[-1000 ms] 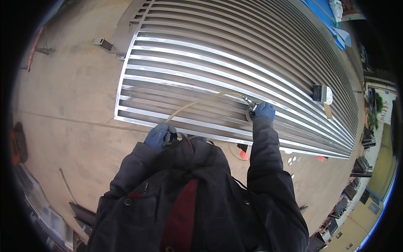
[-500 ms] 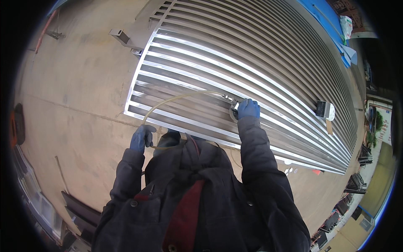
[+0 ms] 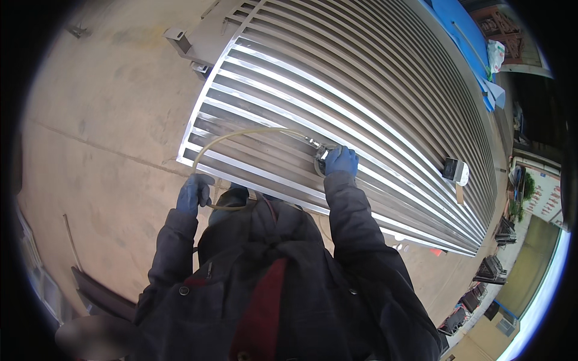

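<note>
A large metal panel of many parallel slats (image 3: pixel 283 68) lies in front of me, the nearer slats shining brightly. On its near slats rests a round-based air sander (image 3: pixel 321 159), gripped from above by my blue-gloved right hand (image 3: pixel 342 161). A pale yellowish air hose (image 3: pixel 241 132) leaves the sander's metal fitting and arcs to the left over the panel. My gloved left hand (image 3: pixel 195 192) is closed round this hose beyond the panel's near left corner. Below that hand the hose bends back toward my legs. The sander's pad is partly hidden by my right hand.
A dark box with a white disc (image 3: pixel 460 171) and a brown strip sits on the panel's right side. Blue sheeting (image 3: pixel 460 36) borders the far right. A metal bracket (image 3: pixel 176 40) stands beyond the left edge. Dark flat pieces (image 3: pixel 99 295) lie low on the left.
The sander and my right hand have shifted left and slightly nearer along the slats. My left hand has moved a little left, still gripping the hose. The whole view has turned slightly.
</note>
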`<action>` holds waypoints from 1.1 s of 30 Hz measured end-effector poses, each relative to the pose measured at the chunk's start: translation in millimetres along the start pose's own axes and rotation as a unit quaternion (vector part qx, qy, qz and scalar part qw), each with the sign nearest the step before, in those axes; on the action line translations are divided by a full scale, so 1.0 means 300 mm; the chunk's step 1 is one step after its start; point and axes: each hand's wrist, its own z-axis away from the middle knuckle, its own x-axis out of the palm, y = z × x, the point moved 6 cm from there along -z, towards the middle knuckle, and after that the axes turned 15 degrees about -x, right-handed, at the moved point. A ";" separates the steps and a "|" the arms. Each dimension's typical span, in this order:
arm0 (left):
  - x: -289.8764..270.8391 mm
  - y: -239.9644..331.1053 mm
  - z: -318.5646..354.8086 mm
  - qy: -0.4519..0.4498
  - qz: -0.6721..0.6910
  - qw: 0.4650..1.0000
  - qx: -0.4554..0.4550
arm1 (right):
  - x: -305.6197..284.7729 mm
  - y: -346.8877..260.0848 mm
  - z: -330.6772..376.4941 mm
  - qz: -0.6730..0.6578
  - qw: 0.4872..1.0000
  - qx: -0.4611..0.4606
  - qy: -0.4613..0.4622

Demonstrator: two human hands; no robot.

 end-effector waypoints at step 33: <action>-0.192 -0.026 0.138 0.150 -0.010 0.988 -0.021 | -0.073 -0.246 -0.041 -0.089 0.964 -0.233 0.094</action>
